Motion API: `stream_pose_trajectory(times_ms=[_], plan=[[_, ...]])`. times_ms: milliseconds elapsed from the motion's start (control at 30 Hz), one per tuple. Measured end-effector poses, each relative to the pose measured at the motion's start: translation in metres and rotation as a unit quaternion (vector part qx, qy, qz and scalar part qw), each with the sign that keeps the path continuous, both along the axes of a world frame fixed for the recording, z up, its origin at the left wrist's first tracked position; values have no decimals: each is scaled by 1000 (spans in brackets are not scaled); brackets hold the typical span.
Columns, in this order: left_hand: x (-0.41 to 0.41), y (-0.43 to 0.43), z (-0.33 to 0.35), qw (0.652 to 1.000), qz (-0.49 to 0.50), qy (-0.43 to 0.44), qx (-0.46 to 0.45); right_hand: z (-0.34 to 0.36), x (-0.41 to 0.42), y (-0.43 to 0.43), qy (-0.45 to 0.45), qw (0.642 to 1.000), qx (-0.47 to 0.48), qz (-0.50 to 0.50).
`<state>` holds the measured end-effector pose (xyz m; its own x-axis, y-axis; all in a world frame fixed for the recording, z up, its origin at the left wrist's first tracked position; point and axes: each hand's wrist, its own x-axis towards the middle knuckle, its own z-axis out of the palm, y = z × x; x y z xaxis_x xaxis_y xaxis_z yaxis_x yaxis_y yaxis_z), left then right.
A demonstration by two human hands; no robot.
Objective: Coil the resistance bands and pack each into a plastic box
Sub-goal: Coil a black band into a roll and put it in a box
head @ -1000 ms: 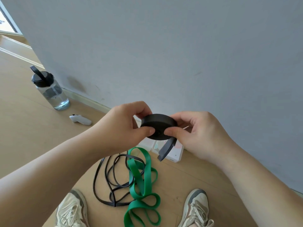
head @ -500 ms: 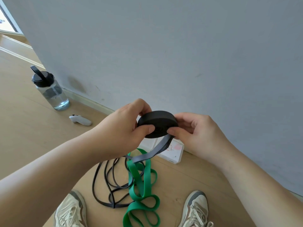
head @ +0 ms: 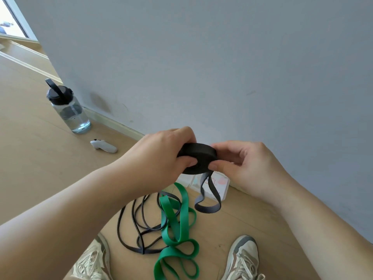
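A black resistance band is wound into a tight coil [head: 198, 156] held in the air between both hands. My left hand [head: 163, 156] grips its left side with thumb below and fingers over the top. My right hand [head: 240, 164] pinches its right edge. A loose grey loop of the same band [head: 207, 207] hangs below the coil. On the floor lie a green band [head: 177, 225] in loose loops and a thin black band [head: 139, 229] tangled beside it. A white plastic box [head: 220, 183] sits against the wall, mostly hidden behind the coil and hands.
A clear water bottle [head: 68, 110] with a black lid stands by the wall at the left. A small white controller [head: 104, 146] lies on the wooden floor near it. My two shoes [head: 242, 257] flank the bands. A grey wall rises straight ahead.
The hanging tail has swung from the left under the coil to a loop hanging down at the right. Both hands keep hold of the coil and have shifted slightly.
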<state>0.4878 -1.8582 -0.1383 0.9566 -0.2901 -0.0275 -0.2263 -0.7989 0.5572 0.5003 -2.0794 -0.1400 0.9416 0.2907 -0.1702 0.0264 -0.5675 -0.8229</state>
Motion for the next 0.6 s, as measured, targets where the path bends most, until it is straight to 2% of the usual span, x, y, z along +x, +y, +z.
stream_pose_trajectory(times_ms=[100,233,300,367,433,533,600], plan=[[0,4,-1,996,26,39,-79,-1,3,-3,40,998,52,1],[-1,5,-2,987,39,82,-134,1,4,-7,-5,999,43,-11],[-2,4,-4,993,37,66,-90,1,1,-4,-53,998,-22,-1],[-5,0,-4,999,27,8,-18,0,-2,1,-100,990,-95,17],[-6,-4,-2,1000,-2,-29,-6,-3,-5,7,-148,978,-138,59],[-6,-9,-2,999,-32,-37,24,-3,-7,8,-180,974,-127,59],[-2,-5,-1,1000,-16,-11,22,-1,-6,4,-111,992,-66,-7]])
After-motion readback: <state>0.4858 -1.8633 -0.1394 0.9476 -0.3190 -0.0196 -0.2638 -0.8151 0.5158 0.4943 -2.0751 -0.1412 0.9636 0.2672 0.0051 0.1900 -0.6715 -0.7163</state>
